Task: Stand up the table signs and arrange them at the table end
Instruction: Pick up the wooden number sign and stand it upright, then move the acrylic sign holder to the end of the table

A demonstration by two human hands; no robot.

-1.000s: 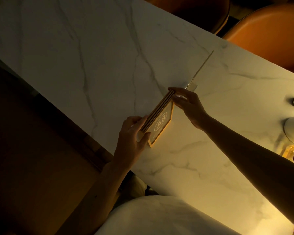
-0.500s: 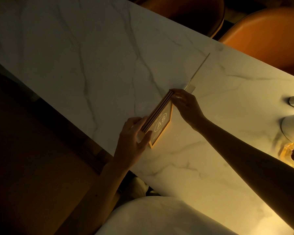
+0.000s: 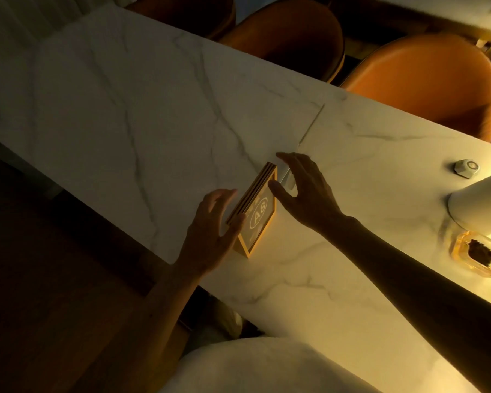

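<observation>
Marble table [image 3: 125, 114]: dim, veined. Left hand [image 3: 210, 234] and right hand [image 3: 309, 194] flank the table signs [image 3: 257, 214], fingers spread, apparently off them; contact unclear. Signs stand upright near the table's near edge, gold-framed, front face marked "A8" in a circle. Smaller print unreadable.

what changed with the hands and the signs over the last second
Both hands let go. The left hand opened, its fingers spread beside the near end of the framed signs, perhaps still brushing it. The right hand released the far end and hovers open just right of it. The signs stayed upright at the same spot on the marble table, A8 face showing. The thin clear stand beyond them did not move.
</observation>
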